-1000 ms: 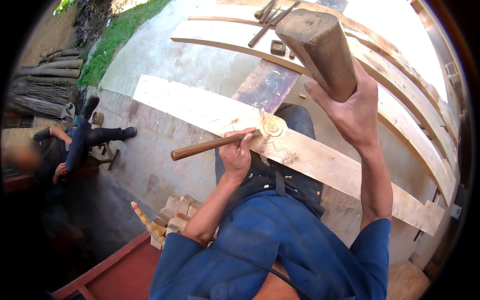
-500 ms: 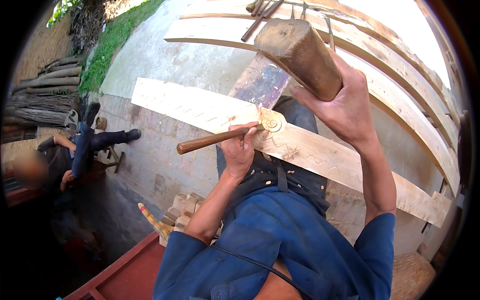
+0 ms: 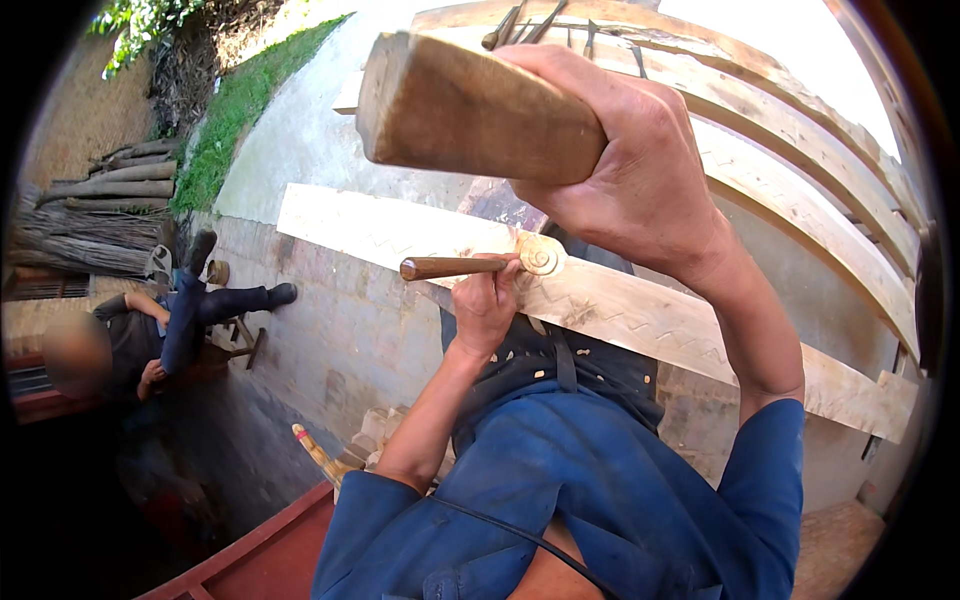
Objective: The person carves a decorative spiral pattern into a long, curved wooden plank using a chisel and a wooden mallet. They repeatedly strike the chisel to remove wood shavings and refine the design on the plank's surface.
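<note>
A long pale board [image 3: 640, 320] lies across my thighs, marked with zigzag lines and carved with a round spiral [image 3: 543, 255]. My left hand [image 3: 485, 305] is closed on a wooden-handled carving tool [image 3: 430, 268], held at the spiral's left edge with the handle pointing left; its working end is too small to make out. My right hand [image 3: 630, 170] grips a heavy wooden mallet [image 3: 450, 105], raised high and lying sideways in the view, above and in front of the carving.
More long planks [image 3: 800, 200] with slim tools [image 3: 540, 25] on them lie beyond the board. A seated person [image 3: 125, 340] with crossed legs is at the left, near stacked logs [image 3: 120, 190]. Cut wood blocks [image 3: 370, 440] and a red wooden frame [image 3: 280, 550] are at lower left.
My right hand has swung the mallet leftward and tipped it from near upright to sideways. The carving tool's handle now lies flatter and looks shorter, still against the spiral.
</note>
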